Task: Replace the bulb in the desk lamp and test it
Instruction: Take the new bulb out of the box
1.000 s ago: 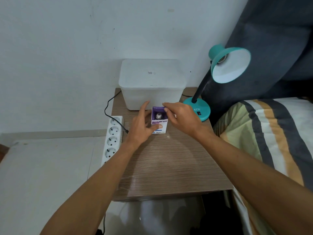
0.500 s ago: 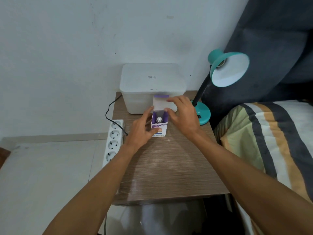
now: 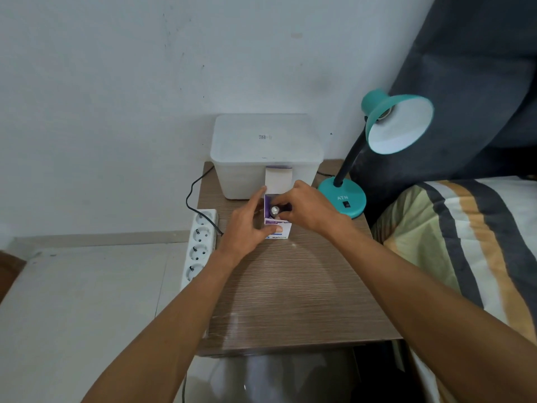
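Gripped by the left hand (image 3: 245,228): small white and purple box (image 3: 277,232), upright on the wooden table (image 3: 290,301), thumb laid across its near face, fingers curled round its left side.

Right hand (image 3: 308,209): fingers dipped into the open top of the box, pinching the metal base of the bulb (image 3: 274,211). Bulb sits inside the box, base upward; only the silver cap shows, the glass part hidden by the cardboard.

Box flap (image 3: 278,180): raised, standing straight up at the far side of the box, in front of the plastic container.

Plastic container (image 3: 266,152): milky white, lidded, at the far edge of the table against the wall (image 3: 145,82), just beyond the box.

Desk lamp (image 3: 398,123): teal, at the far right corner of the table. Round base (image 3: 343,199) with a black switch, just right of the right hand. Black flexible neck rises to a teal shade turned toward the camera, white inside; whether a bulb sits in its socket cannot be told.

Power strip (image 3: 200,245): white, four sockets, lying along the left edge of the table, one black cord (image 3: 191,196) plugged near its far end and looping away behind the container.

Bedding (image 3: 465,242): striped in green, grey, white and orange, right of the table, dark cushion (image 3: 470,82) behind.
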